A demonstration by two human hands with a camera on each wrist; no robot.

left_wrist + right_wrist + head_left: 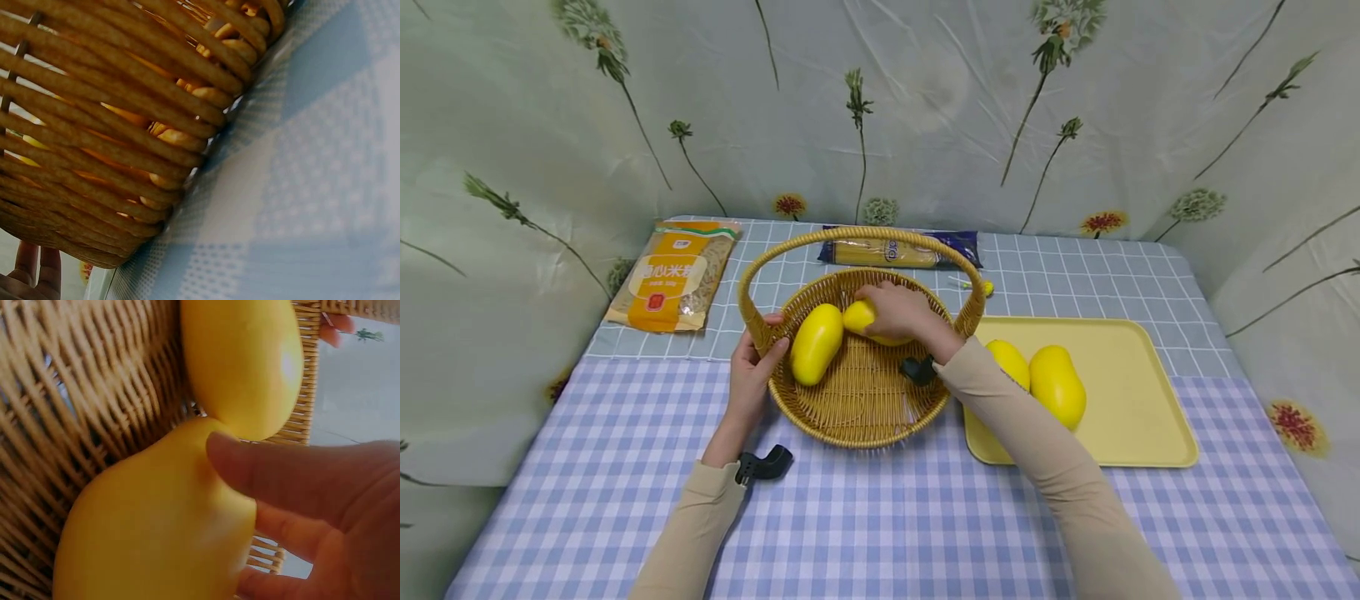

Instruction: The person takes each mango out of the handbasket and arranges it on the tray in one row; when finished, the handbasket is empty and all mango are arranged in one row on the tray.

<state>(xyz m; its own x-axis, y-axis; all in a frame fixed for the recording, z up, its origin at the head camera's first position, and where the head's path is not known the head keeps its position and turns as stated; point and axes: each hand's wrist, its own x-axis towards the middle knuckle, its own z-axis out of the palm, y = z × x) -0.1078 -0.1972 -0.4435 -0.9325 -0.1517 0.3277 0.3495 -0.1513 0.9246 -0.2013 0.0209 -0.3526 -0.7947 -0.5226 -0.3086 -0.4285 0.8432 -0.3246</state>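
A wicker basket with a tall arched handle stands mid-table. At its left rim my left hand holds on by the handle's base, thumb on the inner side; the left wrist view shows the basket's woven side close up, with fingertips at its edge. Inside the basket my right hand grips a yellow mango, thumb over its narrow end in the right wrist view. That mango touches or nearly touches a second mango, which lies along the basket's left side.
To the right is a yellow tray with a mango and another partly behind my right sleeve. A pack of noodles lies behind the basket, a small yellow-green item beside it. An orange food bag lies back left.
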